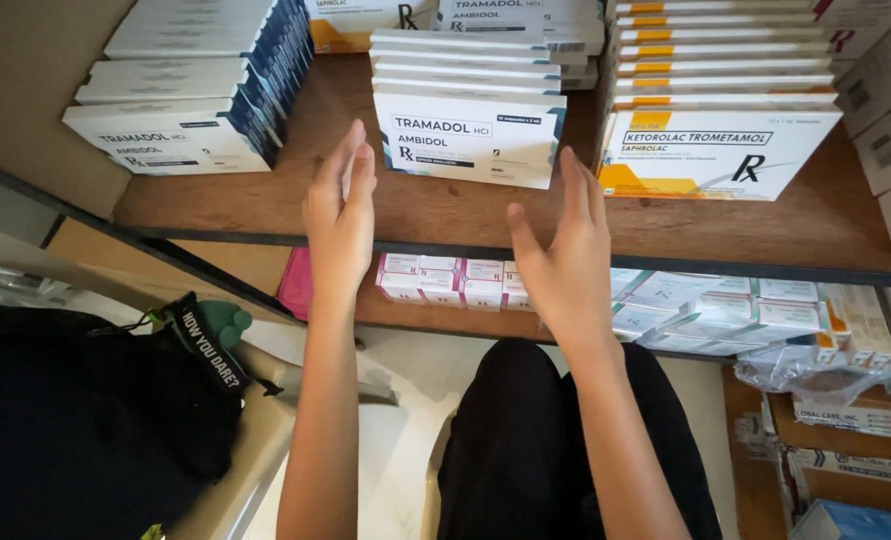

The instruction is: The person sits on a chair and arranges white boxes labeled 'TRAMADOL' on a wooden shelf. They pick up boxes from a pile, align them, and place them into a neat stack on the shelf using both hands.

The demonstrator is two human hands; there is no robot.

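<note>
Your left hand (339, 215) and right hand (563, 250) hover open, palms facing each other, fingers straight and holding nothing. Between and just beyond them sits the stack of flat white cardboard medicine boxes with dark blue trim (469, 110) on the brown wooden shelf (266, 195). Its long axis runs left to right, printed front toward you. Its top boxes are cut off by the frame edge.

Pharmacy stockroom, wooden shelves (266, 205) stacked with white medicine boxes (466, 140), smaller cartons (446, 280) below
</note>
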